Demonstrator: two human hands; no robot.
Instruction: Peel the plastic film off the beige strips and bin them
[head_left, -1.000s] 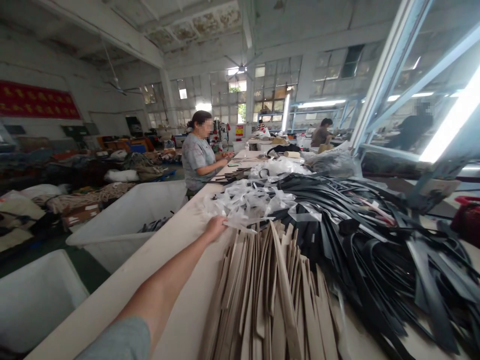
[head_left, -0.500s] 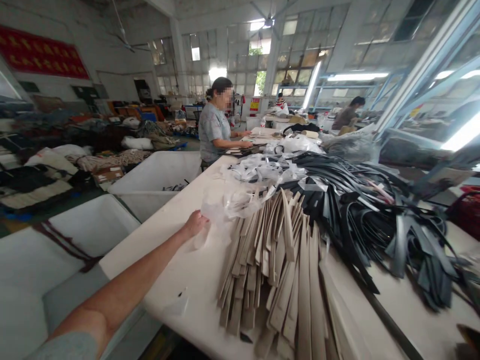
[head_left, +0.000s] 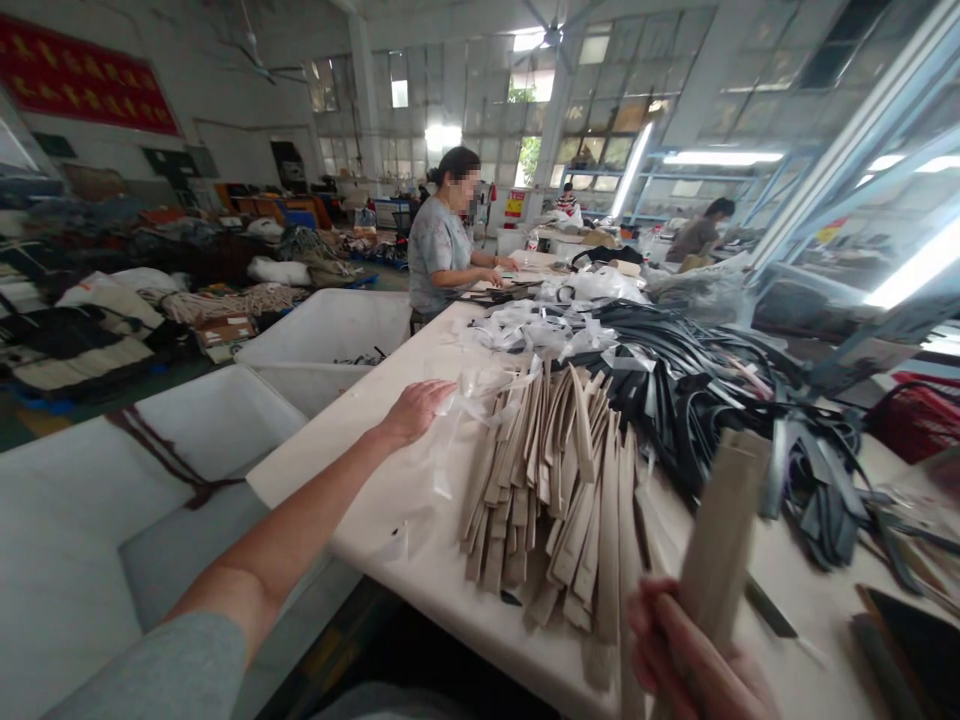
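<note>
- Beige strip (head_left: pixel 720 530): held nearly upright at the lower right of the view, blurred, its upper end rising against the black strips.
- Right hand (head_left: pixel 686 650): closed around the lower end of the beige strip, with the fingers (head_left: pixel 660 625) curled firmly across it.
- Left hand (head_left: pixel 415 412): open and palm down, its fingers (head_left: pixel 435 393) spread on the clear plastic film (head_left: pixel 469 405), just beside the stacked strips.
- Stacked strips (head_left: pixel 555 490): a loose, fanned heap of similar beige strips lying on the white work table (head_left: pixel 442 590), between the two hands.
- Black strips (head_left: pixel 697 375): a large tangled heap behind and to the right of the stacked strips, touching them, with more clear plastic film (head_left: pixel 529 325) tangled along its near edge.
- Around the table: white plastic bins (head_left: pixel 330 330) stand beside its left edge, and a red bag (head_left: pixel 919 420) sits beyond its right side.
- Co-worker (head_left: pixel 442 250): stands farther along the table in a grey top, with both hands down on it, well apart from the person's own hands.
</note>
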